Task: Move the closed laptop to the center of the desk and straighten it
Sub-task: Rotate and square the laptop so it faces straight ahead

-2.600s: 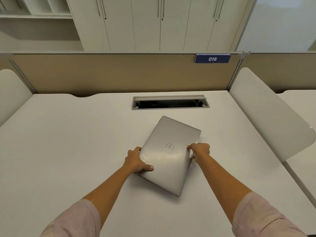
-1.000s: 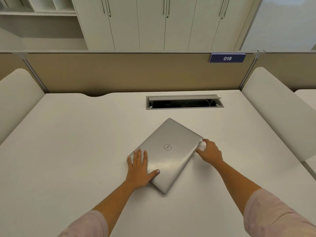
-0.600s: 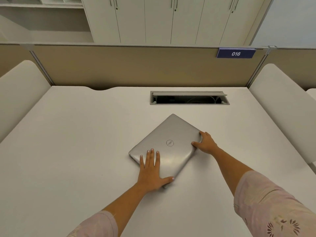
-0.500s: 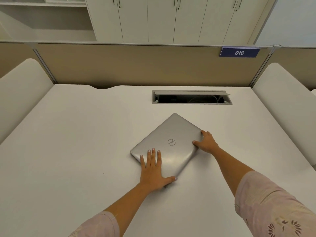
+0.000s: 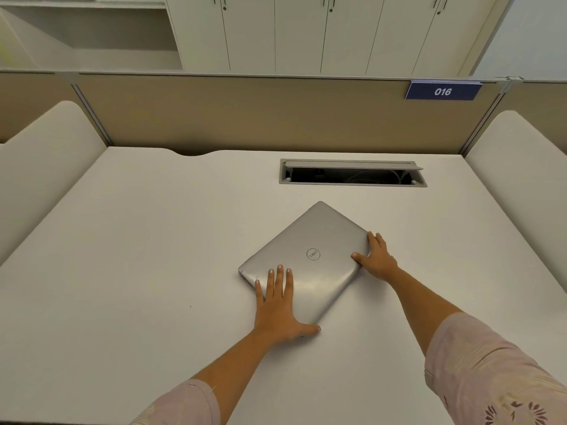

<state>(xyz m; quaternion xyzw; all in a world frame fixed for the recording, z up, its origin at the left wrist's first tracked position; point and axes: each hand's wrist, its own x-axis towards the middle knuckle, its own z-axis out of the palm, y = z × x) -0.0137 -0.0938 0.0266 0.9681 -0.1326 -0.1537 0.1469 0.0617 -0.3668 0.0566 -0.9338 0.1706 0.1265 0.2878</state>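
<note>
The closed silver laptop (image 5: 313,240) lies flat on the white desk (image 5: 138,240), right of the middle and turned askew like a diamond, one corner pointing at the cable slot. My left hand (image 5: 277,311) presses flat on its near-left part, fingers spread on the lid and thumb hooked at the near corner. My right hand (image 5: 376,259) grips the right corner, thumb on the lid and fingers along the edge.
An open grey cable slot (image 5: 352,174) is set into the desk just behind the laptop. A beige partition (image 5: 245,111) with a blue "016" sign (image 5: 442,91) closes the back. White side dividers stand at the left (image 5: 40,167) and right (image 5: 521,167).
The laptop has turned clockwise on the desk under both hands. My left hand slid from the left edge down to the near corner; my right hand stayed on the right corner.
</note>
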